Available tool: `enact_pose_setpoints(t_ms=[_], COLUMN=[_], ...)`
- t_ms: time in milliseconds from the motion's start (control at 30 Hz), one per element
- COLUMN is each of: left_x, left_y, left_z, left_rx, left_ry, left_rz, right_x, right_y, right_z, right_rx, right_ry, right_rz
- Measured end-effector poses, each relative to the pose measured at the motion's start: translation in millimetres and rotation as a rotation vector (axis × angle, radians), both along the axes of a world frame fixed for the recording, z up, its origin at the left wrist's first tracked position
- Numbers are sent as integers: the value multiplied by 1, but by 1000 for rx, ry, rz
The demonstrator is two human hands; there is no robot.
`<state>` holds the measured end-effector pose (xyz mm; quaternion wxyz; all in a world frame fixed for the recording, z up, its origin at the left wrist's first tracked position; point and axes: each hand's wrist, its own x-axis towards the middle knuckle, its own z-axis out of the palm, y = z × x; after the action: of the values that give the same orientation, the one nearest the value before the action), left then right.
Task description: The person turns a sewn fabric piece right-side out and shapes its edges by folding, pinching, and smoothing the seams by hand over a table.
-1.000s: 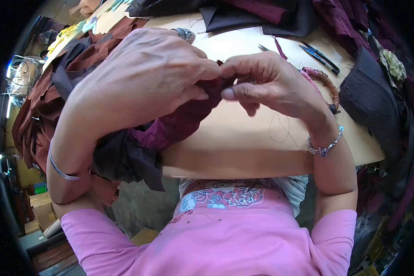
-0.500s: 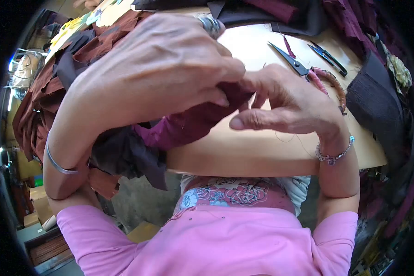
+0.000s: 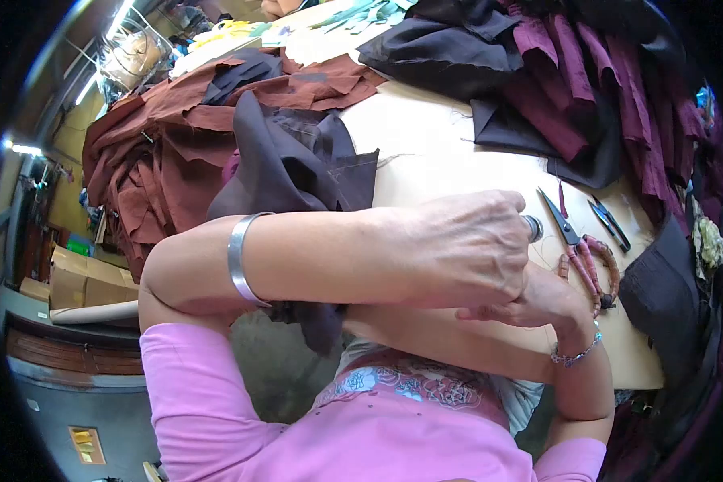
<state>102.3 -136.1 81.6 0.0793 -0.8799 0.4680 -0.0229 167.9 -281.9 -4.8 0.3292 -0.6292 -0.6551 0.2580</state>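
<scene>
My left hand, with its back to the camera, is closed on something I cannot make out; its fingertips are hidden. Partly behind it, my right hand touches or nearly touches it, thumb stretched to the left and other fingers hidden. Dark cloth lies beyond my left forearm, and some hangs below it at the table's front edge. Scissors with wrapped handles lie open just beyond my right hand. Small dark snips rest to their right.
Rust-brown cloth is heaped on the left of the pale table. Black cloth and maroon strips cover the back right. More dark cloth hangs over the right edge. Cardboard boxes stand at lower left.
The view has shifted left and up. My left hand has swung right, across the front of my right hand. The maroon cloth between my hands is now out of sight.
</scene>
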Motion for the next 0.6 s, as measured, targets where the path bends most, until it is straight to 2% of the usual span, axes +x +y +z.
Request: enact_pose_setpoints(t_ms=[33,67,133,200,267,333,400,433,500,600], left_x=[-2,-3,-3,1,-2,-6,-11,-13,-19,-22], left_y=[-3,-5,-3,5,6,7,8,9,13,31], left_z=[3,5,0,-9,-15,-18,-19,-20,-31,-58], left_rx=[40,88,-42,-180,-186,-203,-307,-354,-648,-784], left_ry=[-8,-65,-110,-95,-85,-72,5,47,84,274], left_rz=[-3,-6,39,42,101,136,297,377,645,843], right_x=[0,1,0,-1,-4,-3,-1,-3,2,4], right_y=[-1,-2,-4,0,2,2,4,6,7,6], right_z=[-6,-9,-14,-6,9,14,16,8,11,13], right_rx=[74,92,124,-30,-219,-154,-155,22,-90,15], right_ry=[-71,-29,58,159,270,232,237,253,155,266], right_rz=[-2,-65,-194,-184,-182,-123,-112,-152,-166,-289])
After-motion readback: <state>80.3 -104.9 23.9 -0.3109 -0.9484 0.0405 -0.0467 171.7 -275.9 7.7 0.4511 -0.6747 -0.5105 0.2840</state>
